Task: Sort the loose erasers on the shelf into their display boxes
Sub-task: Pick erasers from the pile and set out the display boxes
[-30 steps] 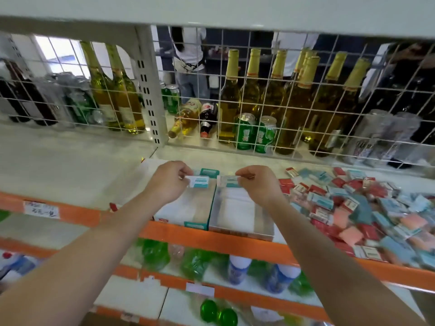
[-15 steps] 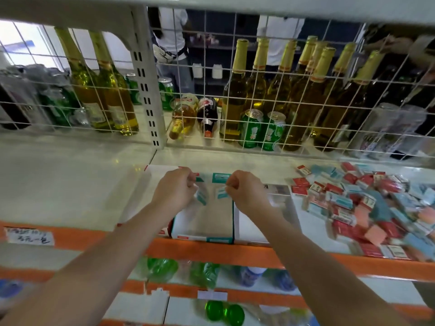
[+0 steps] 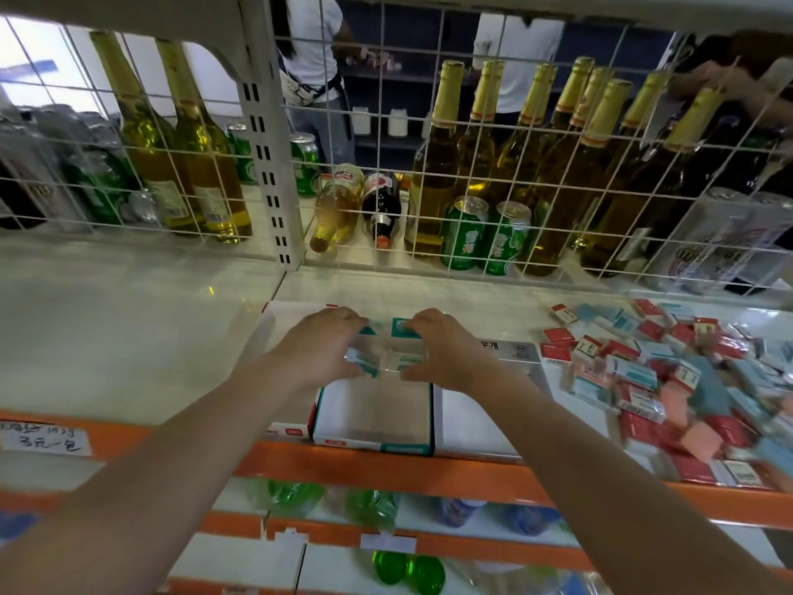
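Three white display boxes stand side by side at the shelf's front edge. The middle one, teal-trimmed (image 3: 372,416), is open with a bare white floor. Over its far end my left hand (image 3: 319,347) pinches a white-and-teal eraser (image 3: 360,360), and my right hand (image 3: 446,347) pinches another eraser (image 3: 403,360) right beside it. A red-trimmed box (image 3: 292,429) sits to the left, mostly under my left forearm. To the right is a grey box (image 3: 510,352). A heap of loose erasers (image 3: 669,380) in red, teal and pink wrappers covers the shelf at the right.
A white wire grid (image 3: 429,173) closes the shelf's back; glass bottles (image 3: 558,165) and green cans (image 3: 480,238) stand behind it. The orange shelf rail (image 3: 386,470) runs along the front. A handwritten price label (image 3: 43,438) sticks at the left. Lower shelves hold plastic bottles.
Both hands came closer together and went down to the far end of the middle box, each with its eraser. The camera moved in toward the shelf.
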Demonstrator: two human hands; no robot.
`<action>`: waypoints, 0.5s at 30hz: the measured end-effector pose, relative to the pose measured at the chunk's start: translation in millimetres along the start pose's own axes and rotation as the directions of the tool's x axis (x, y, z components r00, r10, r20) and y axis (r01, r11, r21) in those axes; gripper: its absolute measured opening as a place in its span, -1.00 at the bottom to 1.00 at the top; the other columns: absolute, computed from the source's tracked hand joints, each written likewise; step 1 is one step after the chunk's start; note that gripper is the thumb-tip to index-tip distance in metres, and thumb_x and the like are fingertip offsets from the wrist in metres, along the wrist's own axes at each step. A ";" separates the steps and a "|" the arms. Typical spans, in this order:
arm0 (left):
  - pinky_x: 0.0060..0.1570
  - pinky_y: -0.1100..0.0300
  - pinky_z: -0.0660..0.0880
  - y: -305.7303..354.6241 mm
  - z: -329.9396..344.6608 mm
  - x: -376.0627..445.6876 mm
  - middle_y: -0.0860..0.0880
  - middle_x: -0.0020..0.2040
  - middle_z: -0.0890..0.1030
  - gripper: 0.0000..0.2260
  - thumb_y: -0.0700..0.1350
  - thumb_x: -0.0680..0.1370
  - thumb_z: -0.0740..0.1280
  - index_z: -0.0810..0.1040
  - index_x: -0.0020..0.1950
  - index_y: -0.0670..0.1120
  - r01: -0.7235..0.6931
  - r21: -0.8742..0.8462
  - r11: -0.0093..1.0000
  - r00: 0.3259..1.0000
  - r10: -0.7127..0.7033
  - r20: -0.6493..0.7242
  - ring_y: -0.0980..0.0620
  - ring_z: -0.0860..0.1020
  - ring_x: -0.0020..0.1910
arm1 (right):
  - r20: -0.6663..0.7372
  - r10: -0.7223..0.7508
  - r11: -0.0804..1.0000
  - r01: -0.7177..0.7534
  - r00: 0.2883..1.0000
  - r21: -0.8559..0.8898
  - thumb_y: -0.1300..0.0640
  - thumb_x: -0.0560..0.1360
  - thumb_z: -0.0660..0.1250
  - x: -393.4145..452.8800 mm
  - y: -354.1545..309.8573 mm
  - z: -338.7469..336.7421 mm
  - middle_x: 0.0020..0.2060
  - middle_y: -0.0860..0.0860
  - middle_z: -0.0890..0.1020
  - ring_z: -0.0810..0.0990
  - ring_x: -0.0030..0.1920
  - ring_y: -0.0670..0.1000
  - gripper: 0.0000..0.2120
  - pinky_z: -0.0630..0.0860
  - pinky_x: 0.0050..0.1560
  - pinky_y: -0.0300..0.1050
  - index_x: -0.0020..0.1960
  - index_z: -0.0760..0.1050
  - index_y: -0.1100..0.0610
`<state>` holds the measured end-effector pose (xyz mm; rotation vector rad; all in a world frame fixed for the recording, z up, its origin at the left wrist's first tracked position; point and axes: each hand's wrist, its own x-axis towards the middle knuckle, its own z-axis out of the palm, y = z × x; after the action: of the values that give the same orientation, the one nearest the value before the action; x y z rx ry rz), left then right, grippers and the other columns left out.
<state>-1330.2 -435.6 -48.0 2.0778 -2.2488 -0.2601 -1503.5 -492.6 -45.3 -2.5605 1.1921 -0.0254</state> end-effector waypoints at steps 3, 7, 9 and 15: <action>0.21 0.15 0.37 0.3 2.5 3.6 -0.04 0.27 0.40 -0.42 0.03 0.45 0.40 0.32 0.42 -0.04 0.003 0.030 1.000 1.000 -0.003 -0.002 -0.01 0.39 0.23 | -0.033 -0.027 0.999 0.025 0.999 -0.046 0.02 0.43 0.40 4.4 1.0 3.8 0.26 0.08 0.37 0.36 0.24 0.05 -0.41 0.37 0.26 -0.11 0.38 0.30 0.16; 0.13 0.17 0.37 0.5 4.3 5.3 -0.03 0.21 0.39 -0.45 0.03 0.46 0.39 0.33 0.41 -0.03 0.014 0.025 1.000 0.999 -0.013 -0.042 -0.01 0.38 0.19 | -0.085 -0.055 0.997 0.050 0.995 -0.062 0.03 0.43 0.40 8.3 3.3 4.9 0.23 0.06 0.38 0.37 0.20 0.03 -0.46 0.38 0.18 -0.13 0.34 0.32 0.16; 0.12 0.17 0.37 2.1 5.7 5.8 -0.03 0.21 0.39 -0.48 0.01 0.47 0.38 0.34 0.39 -0.05 0.021 0.029 0.999 0.998 -0.019 -0.065 -0.02 0.38 0.18 | -0.082 -0.062 0.996 0.056 0.995 -0.071 0.03 0.43 0.39 9.3 3.3 5.3 0.23 0.06 0.37 0.37 0.19 0.03 -0.47 0.38 0.17 -0.13 0.32 0.32 0.16; 0.08 0.15 0.37 4.5 6.6 9.8 -0.05 0.17 0.42 -0.57 -0.01 0.49 0.35 0.41 0.33 -0.06 0.024 0.066 0.998 0.995 -0.018 -0.094 -0.04 0.40 0.14 | -0.081 -0.066 0.994 0.058 0.995 -0.091 0.05 0.43 0.39 9.7 3.8 7.5 0.22 0.05 0.36 0.35 0.20 0.03 -0.48 0.39 0.16 -0.13 0.32 0.31 0.16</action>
<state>-1336.5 -444.6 -54.4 2.1005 -2.2127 -0.0881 -1498.9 -500.2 -54.7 -2.6979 1.1675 -0.0965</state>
